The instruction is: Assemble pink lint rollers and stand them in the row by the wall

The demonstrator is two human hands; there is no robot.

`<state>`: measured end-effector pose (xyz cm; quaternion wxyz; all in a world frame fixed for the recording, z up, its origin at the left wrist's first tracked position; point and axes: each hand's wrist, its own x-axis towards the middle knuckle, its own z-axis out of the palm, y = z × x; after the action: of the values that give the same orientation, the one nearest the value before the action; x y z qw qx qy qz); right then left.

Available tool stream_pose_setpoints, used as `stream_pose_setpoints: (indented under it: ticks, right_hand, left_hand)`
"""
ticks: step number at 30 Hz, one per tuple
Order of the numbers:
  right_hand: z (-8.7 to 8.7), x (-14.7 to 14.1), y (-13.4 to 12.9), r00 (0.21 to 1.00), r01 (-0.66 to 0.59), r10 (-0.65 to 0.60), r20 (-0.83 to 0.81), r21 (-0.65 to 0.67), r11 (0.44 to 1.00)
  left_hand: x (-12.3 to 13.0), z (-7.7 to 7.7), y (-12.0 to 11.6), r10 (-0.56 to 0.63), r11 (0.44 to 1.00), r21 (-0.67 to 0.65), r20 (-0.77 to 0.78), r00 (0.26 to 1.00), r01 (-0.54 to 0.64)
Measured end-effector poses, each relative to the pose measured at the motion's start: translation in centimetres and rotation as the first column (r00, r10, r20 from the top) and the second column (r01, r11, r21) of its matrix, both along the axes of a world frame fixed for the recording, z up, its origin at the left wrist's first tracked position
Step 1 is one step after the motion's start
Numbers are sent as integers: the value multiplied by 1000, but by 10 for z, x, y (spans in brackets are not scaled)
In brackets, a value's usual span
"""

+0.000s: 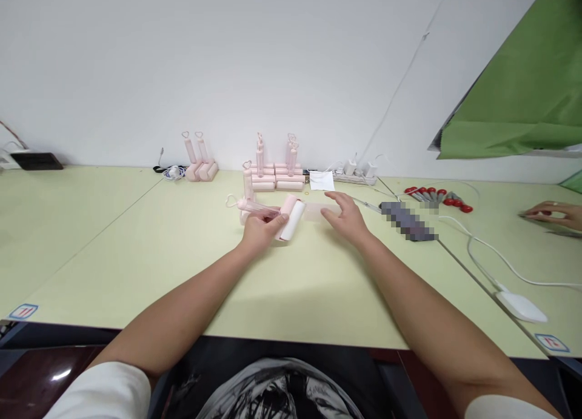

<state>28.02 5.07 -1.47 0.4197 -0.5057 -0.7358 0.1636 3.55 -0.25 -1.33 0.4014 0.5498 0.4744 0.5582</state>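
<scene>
My left hand [261,228] is closed around a pink lint roller [291,216] with a white roll, tilted above the table. Its clear pink handle points left and ends in a heart-shaped loop. To the right, my right hand [348,219] has thumb and fingers apart. A pale see-through piece [313,211] shows between the roller head and my right hand; whether my fingers touch it I cannot tell. Just behind my left hand another lint roller [248,185] stands upright.
Several pink lint rollers [290,181] stand by the wall, with two more [200,164] farther left. A white paper [322,181], a power strip [359,179], a blurred dark object [407,221], red-ended tools [439,194] and a white charger [522,305] lie rightward. Another person's hand [557,213] is at far right.
</scene>
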Motion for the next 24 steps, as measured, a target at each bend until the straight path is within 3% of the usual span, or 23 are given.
stream_pose_setpoints:
  ticks: [2,5,7,9,13,17,21,24]
  right_hand:
    - [1,-20,-14,953,-127,96,-287,-88,988]
    - [1,-49,-36,777,-457,239,-583,-261,850]
    - [2,-60,-44,717,-533,211,-664,-329,780]
    - [5,-61,-44,703,-506,121,-701,-373,778]
    - [13,-45,-30,673,-324,-84,-735,-395,860]
    - [18,-31,-21,646,-263,-128,-753,-377,888]
    - [15,-36,-24,681,-302,-96,-726,-398,866]
    - [11,-43,-32,740,-349,-6,-672,-392,851]
  left_hand:
    - [0,0,0,-41,999,22,34,999,41]
    - [3,0,-2,-184,983,39,90,979,181]
    - [4,0,-3,-256,967,28,113,960,255]
    - [5,0,-4,-239,970,-2,141,961,241]
    - [-2,5,1,-93,992,-60,290,952,115]
    - [-14,13,7,-27,994,-84,385,923,64]
    - [-21,15,10,-56,984,-163,97,994,71]
    - [-23,14,8,-70,995,-86,-153,986,57]
